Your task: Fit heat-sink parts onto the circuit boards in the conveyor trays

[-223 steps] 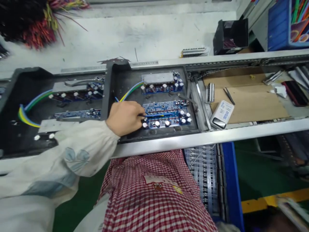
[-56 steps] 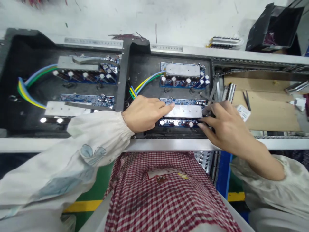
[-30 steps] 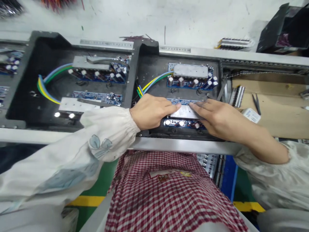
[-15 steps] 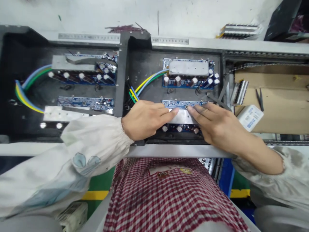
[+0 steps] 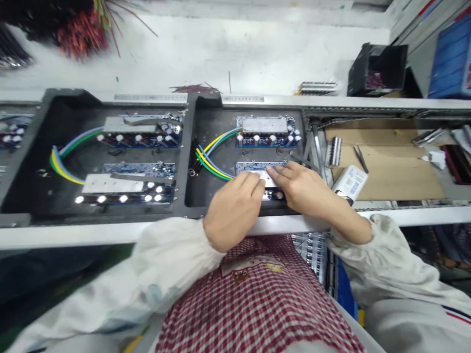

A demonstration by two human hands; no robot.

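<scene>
While the left hand (image 5: 233,208) and right hand (image 5: 303,191) touch the silver plate (image 5: 268,182) inside the black tray (image 5: 204,195), the step looks like steadying it. Whether the fingers (image 5: 282,176) grip, I cannot tell; the next move likely needs even pressure.

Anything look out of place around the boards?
Yes: loose purplish strands lie scattered on the white surface behind the black trays, like offcuts. Nothing looks clearly damaged, though the left hand and right hand cover part of one board.
</scene>
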